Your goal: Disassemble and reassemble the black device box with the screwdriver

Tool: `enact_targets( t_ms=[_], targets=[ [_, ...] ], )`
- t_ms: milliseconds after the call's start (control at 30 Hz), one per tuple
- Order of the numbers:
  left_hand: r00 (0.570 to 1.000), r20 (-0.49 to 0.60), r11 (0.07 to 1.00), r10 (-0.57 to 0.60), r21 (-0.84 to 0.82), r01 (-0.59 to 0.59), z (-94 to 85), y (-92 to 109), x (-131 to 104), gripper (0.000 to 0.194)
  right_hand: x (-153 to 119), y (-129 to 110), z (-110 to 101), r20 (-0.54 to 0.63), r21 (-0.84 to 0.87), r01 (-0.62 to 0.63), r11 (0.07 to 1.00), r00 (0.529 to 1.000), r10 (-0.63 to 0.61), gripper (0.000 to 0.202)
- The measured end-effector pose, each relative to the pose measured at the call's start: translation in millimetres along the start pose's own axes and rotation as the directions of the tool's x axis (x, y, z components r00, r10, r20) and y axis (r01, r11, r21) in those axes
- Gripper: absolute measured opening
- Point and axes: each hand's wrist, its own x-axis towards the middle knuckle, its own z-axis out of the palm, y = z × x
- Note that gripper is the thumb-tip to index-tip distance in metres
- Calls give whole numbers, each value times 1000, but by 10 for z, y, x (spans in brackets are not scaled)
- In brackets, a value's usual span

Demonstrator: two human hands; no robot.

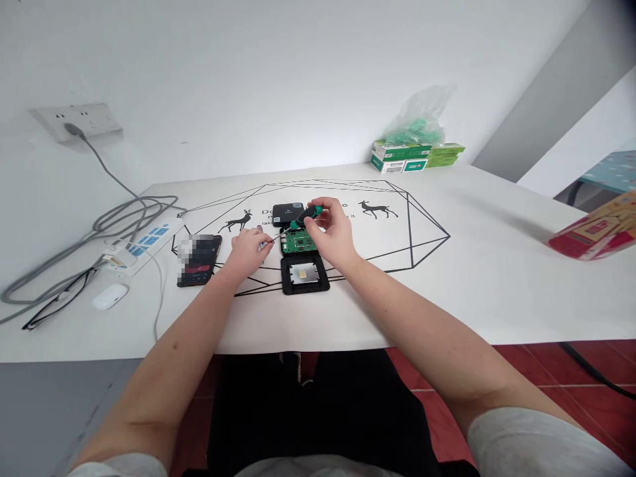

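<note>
My right hand [332,232] is closed round the green and black handle of a screwdriver [307,216], whose thin shaft slants down to the left. At the tip of that shaft my left hand [250,249] has its fingers pinched together; what they hold there is too small to make out. Between the hands lies a green circuit board [297,241]. Behind it sits a black square cover [287,213] with small labels. In front of the board rests a black casing half [305,274] with a silver metal plate inside.
Left of my hands lies a phone [199,260]. Further left are a white earbud case [110,296], glasses [59,299], a power strip [149,245] and coiled grey cable. Green boxes [401,158] with a plastic bag stand at the wall. A red package [593,228] is at right.
</note>
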Motion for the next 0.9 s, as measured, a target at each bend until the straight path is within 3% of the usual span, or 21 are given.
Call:
enact_targets(
  t_ms=[400,633,767,900],
  targets=[
    [1000,-8,1000,30,-5,-30,38,-37,6,18,5,39,4,0,-1,54,999,999,-54,31],
    [997,-1,996,79,-35,-79,58,-53,-2,18,15,85,-4,68,18,121,992,990,-122,32],
    [983,-2,969,183,-168,-181,56,-62,-18,17,26,55,-37,123,95,178,979,974,-189,33],
    [937,-4,889,348,-316,-331,42,5,-64,15,23,-8,-49,144,178,210,962,961,-236,32]
  ],
)
